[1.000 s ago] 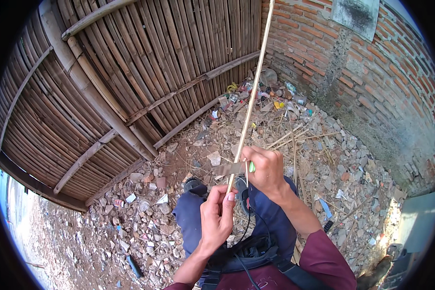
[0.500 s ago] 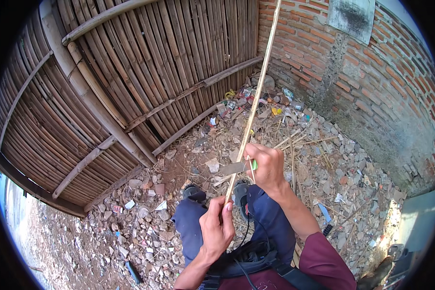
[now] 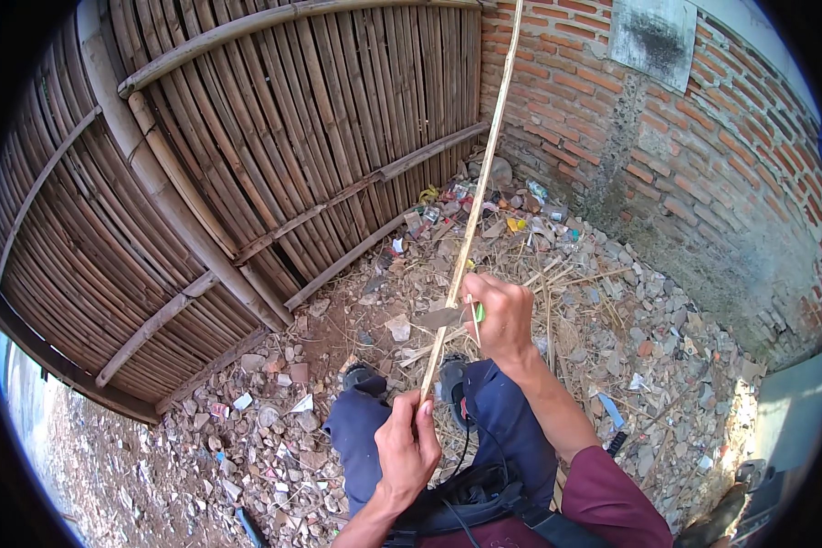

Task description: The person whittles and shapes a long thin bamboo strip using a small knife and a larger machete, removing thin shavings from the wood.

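A long, thin pale bamboo strip (image 3: 481, 187) slants up from my lap toward the brick wall, its far end beyond the top of the view. My left hand (image 3: 406, 452) pinches its near end between thumb and fingers. Closed round the green handle of a knife (image 3: 440, 318) is my right hand (image 3: 504, 320). The knife's broad grey blade lies across the strip, pointing left, a short way above my left hand. A thin sliver stands by the right-hand fingers; whether it is still joined to the strip I cannot tell.
Slatted bamboo panel (image 3: 338, 110) rises at the left, and a brick wall (image 3: 557, 100) at the right. Stones and litter cover the ground, with cut bamboo pieces (image 3: 566, 279) beyond my right hand. A dark blue-black object (image 3: 249, 527) lies at lower left.
The view has shifted slightly. Both hands keep their grips, and the blade sits at nearly the same spot on the strip.
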Demonstrator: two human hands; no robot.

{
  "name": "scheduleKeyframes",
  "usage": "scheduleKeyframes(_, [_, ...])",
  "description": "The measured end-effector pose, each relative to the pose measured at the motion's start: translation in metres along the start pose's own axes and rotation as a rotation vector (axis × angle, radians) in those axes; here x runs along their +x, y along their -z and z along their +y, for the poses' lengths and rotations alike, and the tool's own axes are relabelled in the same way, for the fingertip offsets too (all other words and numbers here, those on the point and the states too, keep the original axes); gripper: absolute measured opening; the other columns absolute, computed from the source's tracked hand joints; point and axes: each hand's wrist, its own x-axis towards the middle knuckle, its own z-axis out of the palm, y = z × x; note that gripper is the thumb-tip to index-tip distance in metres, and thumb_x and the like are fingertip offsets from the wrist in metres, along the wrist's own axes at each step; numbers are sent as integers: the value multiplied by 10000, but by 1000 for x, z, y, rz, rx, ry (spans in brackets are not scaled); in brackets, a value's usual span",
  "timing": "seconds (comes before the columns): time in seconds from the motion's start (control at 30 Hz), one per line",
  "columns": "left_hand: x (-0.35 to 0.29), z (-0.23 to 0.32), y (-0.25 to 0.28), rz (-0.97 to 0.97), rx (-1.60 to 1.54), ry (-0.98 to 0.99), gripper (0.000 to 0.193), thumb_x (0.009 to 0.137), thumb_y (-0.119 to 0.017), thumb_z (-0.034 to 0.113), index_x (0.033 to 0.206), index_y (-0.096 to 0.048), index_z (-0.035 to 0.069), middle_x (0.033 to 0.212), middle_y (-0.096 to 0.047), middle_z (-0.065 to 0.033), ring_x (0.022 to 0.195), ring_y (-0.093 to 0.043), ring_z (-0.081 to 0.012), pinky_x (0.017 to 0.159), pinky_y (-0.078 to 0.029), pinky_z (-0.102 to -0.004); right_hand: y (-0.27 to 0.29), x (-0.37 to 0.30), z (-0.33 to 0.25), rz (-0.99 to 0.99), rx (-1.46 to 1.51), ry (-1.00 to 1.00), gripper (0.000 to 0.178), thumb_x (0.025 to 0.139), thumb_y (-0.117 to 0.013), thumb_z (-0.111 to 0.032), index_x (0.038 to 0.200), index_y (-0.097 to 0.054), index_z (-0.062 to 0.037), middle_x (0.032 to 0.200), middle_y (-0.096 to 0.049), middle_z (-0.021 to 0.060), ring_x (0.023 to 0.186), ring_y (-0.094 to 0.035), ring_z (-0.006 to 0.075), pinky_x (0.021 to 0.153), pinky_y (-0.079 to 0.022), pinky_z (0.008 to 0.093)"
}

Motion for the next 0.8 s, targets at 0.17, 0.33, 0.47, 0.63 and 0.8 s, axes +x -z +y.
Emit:
scheduleKeyframes(0.17, [-4, -4, 3, 16, 30, -3, 81, 1042, -623, -10, 1122, -613, -12, 737, -638, -139, 544, -606, -234, 518, -474, -362, -5, 2, -2, 13, -8, 4, 44, 827, -656, -100, 827, -613, -96, 707, -668, 109, 598, -675, 364, 495, -465, 472])
scheduleKeyframes(0.33, [-1, -4, 5, 9, 35, -11, 74, 1040, -625, -8, 1113, -609, -9, 744, -643, -146, 547, -615, -255, 514, -476, -375, -10, 3, 2, 38, -23, 3, 46, 828, -658, -95, 835, -612, -96, 724, -678, 115, 611, -680, 369, 498, -471, 471])
scheduleKeyframes(0.47, [-3, -1, 8, 3, 38, 7, 71, 1042, -624, -2, 1110, -606, -6, 745, -642, -150, 556, -625, -262, 524, -486, -376, -11, 8, 8, 74, -46, -4, 63, 871, -631, -90, 812, -640, -73, 655, -673, 109, 532, -666, 331, 472, -461, 454])
scheduleKeyframes(0.63, [-28, -15, 6, -73, 48, 57, 74, 1041, -631, 12, 1109, -606, -5, 733, -631, -161, 561, -632, -273, 544, -505, -388, -12, 39, 68, 152, -79, -171, 210, 952, -578, -99, 870, -747, -6, 583, -663, 133, 485, -653, 278, 449, -452, 428])
scheduleKeyframes(0.8, [-46, -34, 14, -154, -25, 151, 66, 1062, -626, 48, 1084, -631, -14, 629, -571, -126, 514, -580, -227, 515, -449, -372, -6, 68, 127, 241, -32, -303, 267, 968, -564, -106, 826, -762, 3, 581, -654, 156, 520, -668, 273, 512, -493, 410])
